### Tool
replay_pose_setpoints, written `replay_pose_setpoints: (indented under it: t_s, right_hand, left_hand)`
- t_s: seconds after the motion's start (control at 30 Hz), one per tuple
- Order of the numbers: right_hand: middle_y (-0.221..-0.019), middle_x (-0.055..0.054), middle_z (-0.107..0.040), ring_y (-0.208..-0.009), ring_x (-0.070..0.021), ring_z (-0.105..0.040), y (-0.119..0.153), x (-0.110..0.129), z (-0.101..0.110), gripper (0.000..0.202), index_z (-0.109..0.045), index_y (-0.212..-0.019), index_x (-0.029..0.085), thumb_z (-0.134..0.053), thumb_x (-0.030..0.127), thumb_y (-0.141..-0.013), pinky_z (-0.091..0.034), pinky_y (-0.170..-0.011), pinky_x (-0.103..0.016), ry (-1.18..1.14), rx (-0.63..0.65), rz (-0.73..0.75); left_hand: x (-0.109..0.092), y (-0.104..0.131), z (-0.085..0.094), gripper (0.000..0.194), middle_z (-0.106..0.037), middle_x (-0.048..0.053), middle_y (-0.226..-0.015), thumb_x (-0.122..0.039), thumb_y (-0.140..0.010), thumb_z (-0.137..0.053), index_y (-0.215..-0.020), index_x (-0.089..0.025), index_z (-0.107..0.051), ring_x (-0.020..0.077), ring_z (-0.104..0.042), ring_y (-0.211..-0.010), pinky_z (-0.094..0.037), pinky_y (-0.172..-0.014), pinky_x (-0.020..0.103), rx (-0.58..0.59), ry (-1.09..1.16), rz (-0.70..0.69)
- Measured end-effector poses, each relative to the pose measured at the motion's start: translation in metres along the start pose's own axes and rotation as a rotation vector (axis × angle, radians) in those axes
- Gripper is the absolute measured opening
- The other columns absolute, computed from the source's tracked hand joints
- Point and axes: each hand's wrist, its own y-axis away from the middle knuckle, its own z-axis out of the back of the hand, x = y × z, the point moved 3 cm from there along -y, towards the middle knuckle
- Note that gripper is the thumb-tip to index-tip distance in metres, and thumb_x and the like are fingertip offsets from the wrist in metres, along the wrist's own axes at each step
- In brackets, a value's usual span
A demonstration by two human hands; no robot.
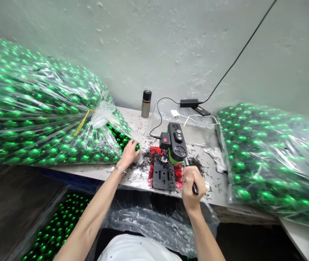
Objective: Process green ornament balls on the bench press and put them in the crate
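Note:
My left hand (129,153) is at the mouth of a big clear plastic bag (104,114) full of shiny green balls. Its fingers are closed on a single green ball (137,146). My right hand (193,183) is wrapped round the black-tipped lever (195,189) of a small bench drill press (176,143). Below the drill head lies its black slotted base plate (164,175), on a red mat (178,174). Dark shavings (145,161) are scattered around the base.
A second bag of green balls (268,156) stands at the right. Behind the press are a bottle (146,104), a power adapter (189,103) with its cord, and a clear plastic tray (165,112). Below the table's front edge, more green balls (64,217) lie at lower left.

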Motion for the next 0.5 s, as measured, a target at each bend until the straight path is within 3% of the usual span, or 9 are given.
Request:
replay_pose_setpoints:
  t_s: [0.13, 0.23, 0.33, 0.5]
  right_hand:
    - [-0.067, 0.0, -0.05, -0.064, -0.0139, -0.051, 0.0, 0.001, 0.001, 0.031, -0.046, -0.064, 0.021, -0.044, 0.013, -0.094, -0.038, -0.06, -0.03, 0.004, 0.013, 0.019]
    - [-0.067, 0.001, -0.05, -0.064, -0.013, -0.05, 0.0, 0.0, 0.001, 0.03, -0.045, -0.065, 0.021, -0.043, 0.012, -0.094, -0.038, -0.058, -0.029, 0.007, 0.016, 0.017]
    - [-0.067, 0.0, -0.05, -0.063, -0.0127, -0.05, 0.001, 0.0, 0.0, 0.029, -0.045, -0.066, 0.021, -0.043, 0.012, -0.093, -0.037, -0.057, -0.029, 0.009, 0.027, 0.019]
    - [-0.067, 0.0, -0.051, -0.062, -0.0135, -0.051, 0.001, 0.002, 0.001, 0.029, -0.046, -0.066, 0.021, -0.042, 0.012, -0.093, -0.039, -0.056, -0.029, 0.038, 0.038, 0.029]
  left_hand:
    - [0.008, 0.02, 0.023, 0.037, -0.048, 0.014, -0.13, -0.029, -0.082, -0.067, -0.116, -0.016, -0.064, 0.024, -0.06, -0.108, -0.05, -0.097, 0.039, -0.163, 0.427, 0.138]
    - [0.007, 0.042, 0.026, 0.052, -0.059, 0.009, -0.112, -0.041, -0.08, -0.069, -0.126, -0.019, -0.06, 0.0212, -0.064, -0.099, -0.051, -0.095, 0.04, -0.068, 0.849, 0.207]
    - [-0.006, 0.063, 0.011, 0.064, -0.064, 0.003, -0.092, -0.044, -0.075, -0.076, -0.13, -0.018, -0.058, 0.0157, -0.067, -0.078, -0.056, -0.084, 0.035, 0.103, 1.171, 0.281]
    - [-0.033, 0.081, -0.035, 0.045, -0.069, 0.004, -0.088, -0.038, -0.072, -0.08, -0.11, -0.016, -0.067, 0.0124, -0.067, -0.069, -0.058, -0.071, 0.027, 0.198, 1.373, 0.469]
